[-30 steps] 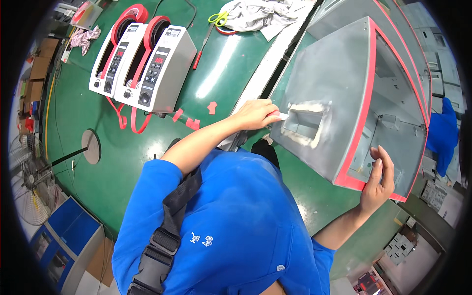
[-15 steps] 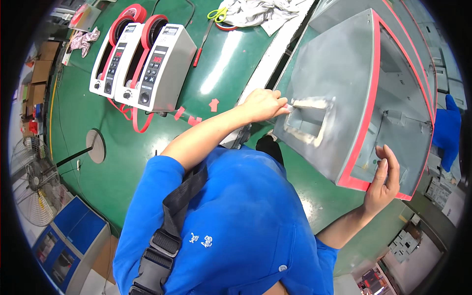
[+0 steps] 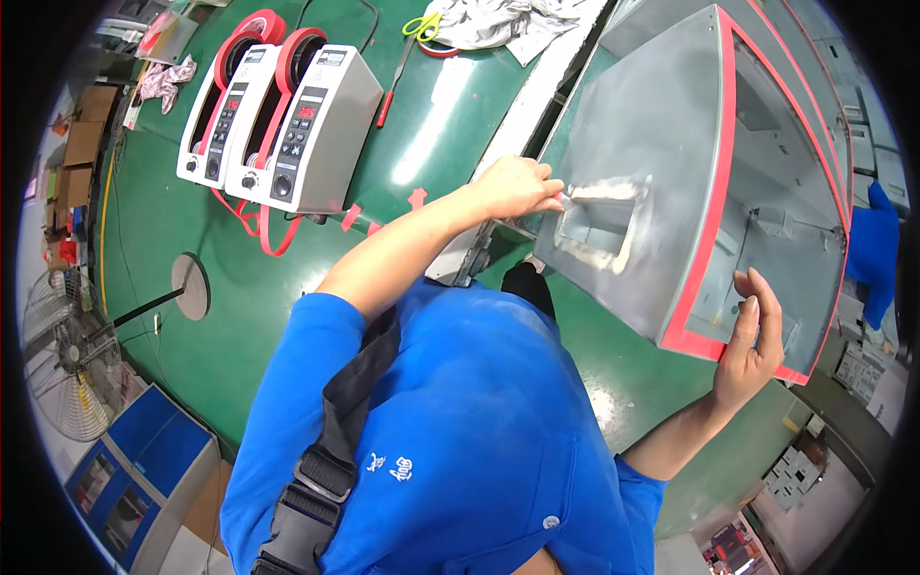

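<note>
Metal housing: I see the grey metal housing (image 3: 661, 182) at the right, tilted on the green table (image 3: 163, 220), with red tape (image 3: 721, 163) along its open front edge.
Left hand: my left hand (image 3: 517, 187) is at the housing's left face, fingertips pressed on the pale strip (image 3: 604, 192) bordering a rectangular recess; I cannot tell whether anything is pinched.
Right hand: my right hand (image 3: 752, 335) grips the near right rim of the housing, fingers curled over the taped edge.
Far left: two white tape dispensers (image 3: 287, 120) with red rolls stand side by side.
Far edge: yellow-handled scissors (image 3: 420, 27) beside a grey cloth (image 3: 498, 19).
</note>
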A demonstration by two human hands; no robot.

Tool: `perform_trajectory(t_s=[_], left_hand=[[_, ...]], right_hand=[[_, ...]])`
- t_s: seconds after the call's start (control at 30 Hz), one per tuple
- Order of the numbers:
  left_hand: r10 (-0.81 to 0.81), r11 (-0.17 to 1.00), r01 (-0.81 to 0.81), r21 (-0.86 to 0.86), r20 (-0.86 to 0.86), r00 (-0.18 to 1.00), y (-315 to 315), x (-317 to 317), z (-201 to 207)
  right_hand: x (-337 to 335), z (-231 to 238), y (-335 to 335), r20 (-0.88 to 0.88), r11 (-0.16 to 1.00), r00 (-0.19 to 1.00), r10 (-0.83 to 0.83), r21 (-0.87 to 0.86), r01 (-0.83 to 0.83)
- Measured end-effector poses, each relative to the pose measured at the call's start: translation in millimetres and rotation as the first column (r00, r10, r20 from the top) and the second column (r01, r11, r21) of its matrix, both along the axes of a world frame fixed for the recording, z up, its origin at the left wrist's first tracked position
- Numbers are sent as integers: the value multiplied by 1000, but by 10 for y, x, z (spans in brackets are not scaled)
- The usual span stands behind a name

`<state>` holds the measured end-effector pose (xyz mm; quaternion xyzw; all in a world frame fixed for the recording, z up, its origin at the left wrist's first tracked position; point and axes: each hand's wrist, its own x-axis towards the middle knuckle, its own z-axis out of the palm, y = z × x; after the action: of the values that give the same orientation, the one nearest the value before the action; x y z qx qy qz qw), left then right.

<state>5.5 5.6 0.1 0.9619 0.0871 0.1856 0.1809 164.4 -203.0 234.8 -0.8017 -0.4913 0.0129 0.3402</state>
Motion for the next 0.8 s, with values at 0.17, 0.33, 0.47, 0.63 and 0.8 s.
perform_trajectory(t_s=[0.17,0.33,0.47,0.63,0.8], left_hand=[[-15,999,15,-30,-13,1000,-9,-76,25],[27,999,-28,-38,-32,999,-46,-71,48],[6,1000,-7,-28,-47,999,17,-52,54],[-18,999,16,-40,-55,998,29,-8,96],[-29,997,21,-72,-107,994,20,-42,93]], right_hand=[[22,-42,29,-14,998,999,38,41,-37],[10,-22,47,-5,999,1000,26,36,-25],[17,-38,46,-13,999,999,36,41,-35],[12,-13,26,-16,999,1000,15,42,-14],[31,-45,34,-16,999,1000,23,39,-22]])
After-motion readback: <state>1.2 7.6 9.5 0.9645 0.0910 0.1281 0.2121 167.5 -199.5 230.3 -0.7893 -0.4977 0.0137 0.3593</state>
